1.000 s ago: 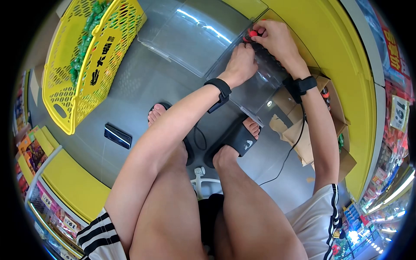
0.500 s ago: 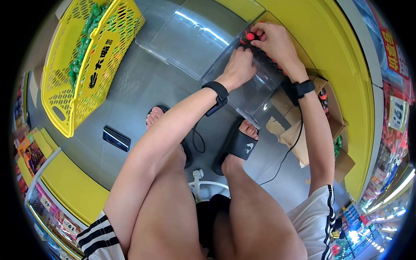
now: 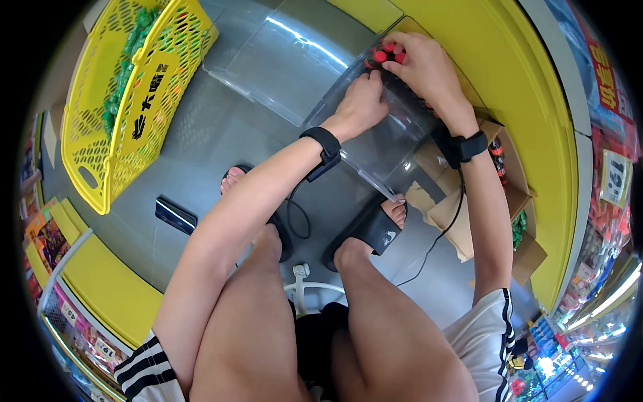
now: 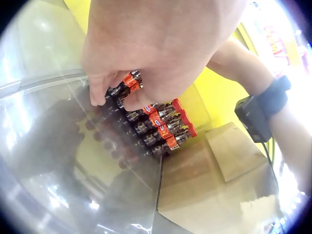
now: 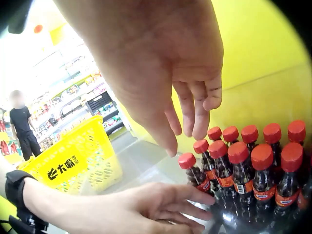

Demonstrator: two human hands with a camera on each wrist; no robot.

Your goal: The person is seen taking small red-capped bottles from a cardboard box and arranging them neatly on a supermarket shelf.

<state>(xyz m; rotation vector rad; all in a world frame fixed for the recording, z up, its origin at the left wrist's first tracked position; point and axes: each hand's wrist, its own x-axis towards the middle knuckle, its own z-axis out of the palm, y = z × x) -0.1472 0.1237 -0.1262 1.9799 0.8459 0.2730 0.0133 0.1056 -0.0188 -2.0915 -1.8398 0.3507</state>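
Note:
Several small dark soda bottles (image 5: pixel 263 178) with red caps and orange-red labels stand in rows inside a clear plastic bin (image 3: pixel 375 183). Over the end of the rows hangs my right hand (image 3: pixel 429 70), its fingers loosely bent and a gap between thumb and fingertips in the right wrist view. My left hand (image 3: pixel 362 107) is lower, beside the nearest bottle (image 5: pixel 197 180), with its extended fingers right at that bottle's side. In the left wrist view, bottles (image 4: pixel 156 124) show beyond its thumb and partly hidden fingers.
A yellow basket (image 3: pixel 151 100) holding green-wrapped items stands at the left. A phone (image 3: pixel 175 216) lies on the floor. Right of the bin is a torn cardboard box (image 3: pixel 455 201) with more bottles (image 3: pixel 497 161). A cable (image 3: pixel 439 244) hangs from my right wrist. A person (image 5: pixel 24 126) stands in the background.
More red caps show by my right fingertips than before. My left hand has shifted slightly left. The whole head view has drifted a little, and both hands stay at the bin.

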